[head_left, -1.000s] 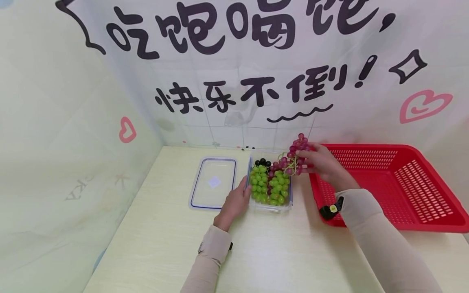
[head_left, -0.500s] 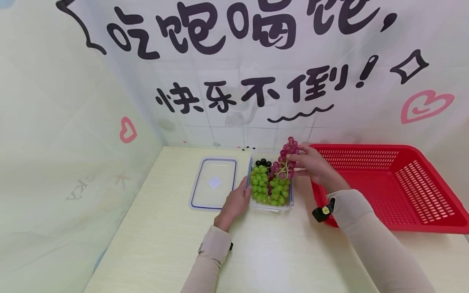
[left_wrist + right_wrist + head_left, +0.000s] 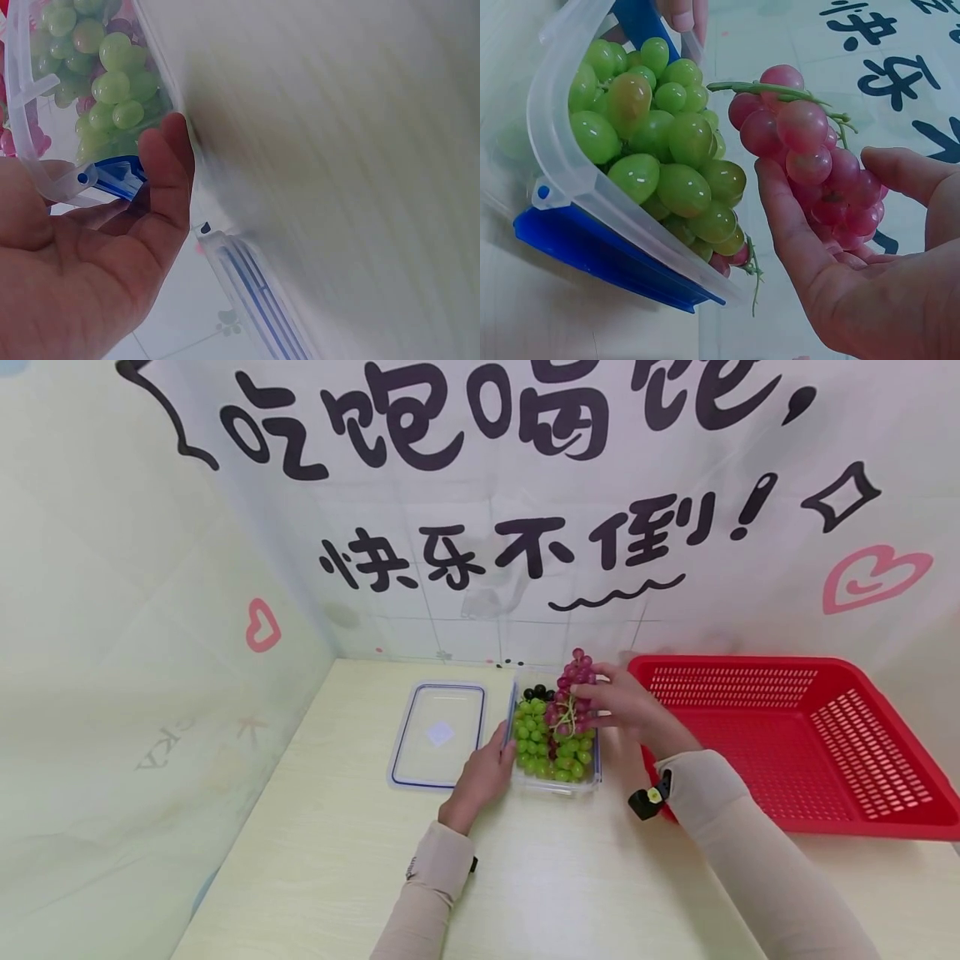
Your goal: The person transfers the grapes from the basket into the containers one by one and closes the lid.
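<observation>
A clear plastic food container (image 3: 558, 788) holds green grapes (image 3: 529, 739) and a few black grapes (image 3: 538, 692), with some red ones between. My left hand (image 3: 482, 777) grips the container's left side; in the left wrist view its fingers curl by a blue latch flap (image 3: 118, 178). Over the container's back right part, my right hand (image 3: 632, 706) pinches a bunch of red grapes (image 3: 576, 677). In the right wrist view this bunch (image 3: 802, 142) sits between thumb and fingers, its green stem showing, apart from the green grapes (image 3: 660, 135).
The container's lid (image 3: 431, 718), clear with a blue seal, lies flat on the table (image 3: 337, 827) to the left. A red plastic basket (image 3: 757, 768) with slotted walls stands at right, close to my right forearm. A printed wall sheet (image 3: 480, 635) rises behind the table.
My right hand has carried the red grape bunch leftward and slightly down, from beside the basket to over the container. The left hand stays on the container's side.
</observation>
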Tool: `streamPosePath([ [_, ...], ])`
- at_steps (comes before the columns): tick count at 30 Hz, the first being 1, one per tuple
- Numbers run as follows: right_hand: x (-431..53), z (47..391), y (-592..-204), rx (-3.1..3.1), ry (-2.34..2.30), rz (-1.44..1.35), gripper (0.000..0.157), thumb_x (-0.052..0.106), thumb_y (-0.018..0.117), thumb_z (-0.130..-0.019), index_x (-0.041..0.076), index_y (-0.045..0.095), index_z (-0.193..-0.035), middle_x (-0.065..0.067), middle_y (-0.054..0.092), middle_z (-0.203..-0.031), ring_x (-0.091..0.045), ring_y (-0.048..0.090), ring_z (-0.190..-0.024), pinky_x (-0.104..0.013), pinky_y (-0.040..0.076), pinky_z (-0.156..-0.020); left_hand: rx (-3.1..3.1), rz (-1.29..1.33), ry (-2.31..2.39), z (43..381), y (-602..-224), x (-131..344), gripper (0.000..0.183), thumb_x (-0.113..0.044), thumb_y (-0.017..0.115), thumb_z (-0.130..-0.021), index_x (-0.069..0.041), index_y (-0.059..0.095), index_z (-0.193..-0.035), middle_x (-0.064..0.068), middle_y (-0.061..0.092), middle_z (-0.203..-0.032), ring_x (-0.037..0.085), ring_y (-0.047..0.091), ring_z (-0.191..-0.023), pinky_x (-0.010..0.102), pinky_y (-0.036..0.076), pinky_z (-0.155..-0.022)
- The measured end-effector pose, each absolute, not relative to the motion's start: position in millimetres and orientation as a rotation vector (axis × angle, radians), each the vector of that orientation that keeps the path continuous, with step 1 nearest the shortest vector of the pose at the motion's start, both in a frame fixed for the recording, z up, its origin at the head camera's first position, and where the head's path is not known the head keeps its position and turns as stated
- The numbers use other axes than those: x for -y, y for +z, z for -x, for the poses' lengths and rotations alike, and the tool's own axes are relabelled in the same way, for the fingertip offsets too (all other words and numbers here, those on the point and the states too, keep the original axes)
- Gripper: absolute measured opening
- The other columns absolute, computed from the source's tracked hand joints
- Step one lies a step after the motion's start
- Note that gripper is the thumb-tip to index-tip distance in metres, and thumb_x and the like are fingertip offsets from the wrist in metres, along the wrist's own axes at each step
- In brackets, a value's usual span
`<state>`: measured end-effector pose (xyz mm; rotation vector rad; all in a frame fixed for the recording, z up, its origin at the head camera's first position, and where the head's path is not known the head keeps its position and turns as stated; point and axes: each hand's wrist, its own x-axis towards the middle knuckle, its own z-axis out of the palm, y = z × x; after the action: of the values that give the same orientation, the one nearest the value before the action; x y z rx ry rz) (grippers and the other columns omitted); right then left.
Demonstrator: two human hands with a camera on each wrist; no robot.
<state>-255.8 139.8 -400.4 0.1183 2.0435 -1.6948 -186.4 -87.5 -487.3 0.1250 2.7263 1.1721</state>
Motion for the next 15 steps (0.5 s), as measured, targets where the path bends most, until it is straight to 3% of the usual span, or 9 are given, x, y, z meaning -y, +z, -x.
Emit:
streamPosePath([
  [3, -136, 255, -402, -2.035, -1.696, -0.098, 0.058, 0.023, 0.062, -0.099, 0.007, 0.035, -0.148, -0.017, 0.056, -0.126, -0.023, 0.062, -0.101, -0.039, 0.058, -0.086, -2.745, -0.124, 1.163, 187, -490, 88, 0.054, -0.031, 0.033, -0.109, -0.01, 0.025, -0.158, 0.024, 0.066, -0.11, 0.027, 0.058, -0.078, 0.042, 0.048, -0.07],
  [8, -130, 253, -404, -2.018, -1.704, -0.094, 0.057, 0.021, 0.062, -0.098, 0.007, 0.037, -0.147, -0.016, 0.059, -0.122, -0.02, 0.064, -0.094, -0.039, 0.059, -0.082, -2.75, -0.134, 1.157, 187, -491, 89, 0.053, -0.031, 0.034, -0.109, -0.013, 0.026, -0.158, 0.019, 0.064, -0.092, 0.025, 0.056, -0.074, 0.04, 0.046, -0.067],
  [12, -126, 252, -404, -2.016, -1.689, -0.091, 0.054, 0.02, 0.062, -0.099, 0.007, 0.038, -0.146, -0.017, 0.058, -0.121, -0.022, 0.063, -0.096, -0.04, 0.059, -0.082, -2.739, -0.138, 1.163, 188, -491, 89, 0.053, -0.031, 0.034, -0.109, -0.013, 0.025, -0.158, 0.01, 0.053, -0.073, 0.023, 0.051, -0.065, 0.037, 0.043, -0.063],
  [15, -123, 252, -406, -2.016, -1.666, -0.085, 0.053, 0.021, 0.062, -0.099, 0.006, 0.039, -0.145, -0.016, 0.058, -0.118, -0.022, 0.062, -0.096, -0.04, 0.058, -0.083, -2.739, -0.14, 1.173, 188, -491, 89, 0.053, -0.031, 0.034, -0.109, -0.013, 0.025, -0.158, 0.008, 0.05, -0.07, 0.022, 0.051, -0.064, 0.037, 0.043, -0.063],
])
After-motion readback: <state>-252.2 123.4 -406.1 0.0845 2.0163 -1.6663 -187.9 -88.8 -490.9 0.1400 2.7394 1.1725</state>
